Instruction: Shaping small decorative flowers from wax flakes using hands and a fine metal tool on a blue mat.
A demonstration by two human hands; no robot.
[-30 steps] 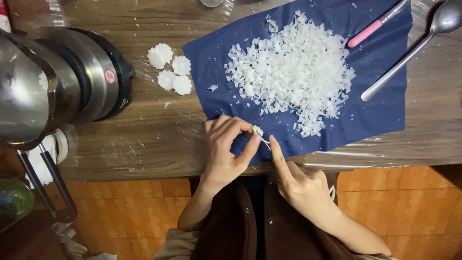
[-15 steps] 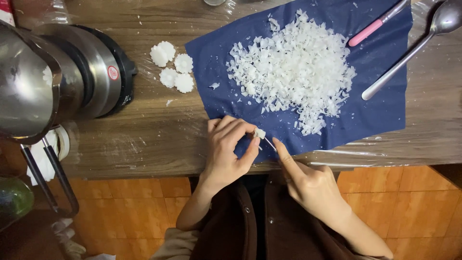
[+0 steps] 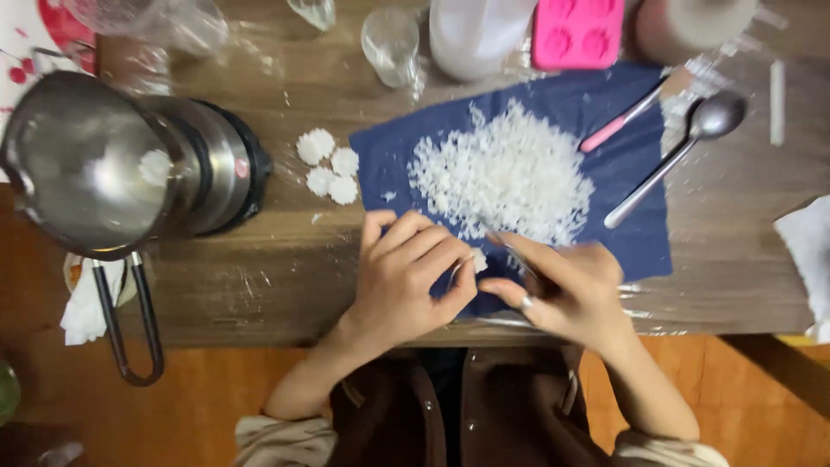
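The left hand (image 3: 406, 277) is curled nearly closed, pinching a small white piece (image 3: 478, 259) between thumb and fingertips at the near edge of the dark blue cloth (image 3: 631, 233). The right hand (image 3: 562, 290) sits just beside it, loosely closed around a thin metal tool (image 3: 506, 246) (tweezers, perhaps; too blurred to tell) whose tip points at that piece. Just beyond both hands lies a heap of white flakes (image 3: 501, 173). Left of the left hand, four white flower shapes (image 3: 328, 166) rest on the wooden table (image 3: 259, 285).
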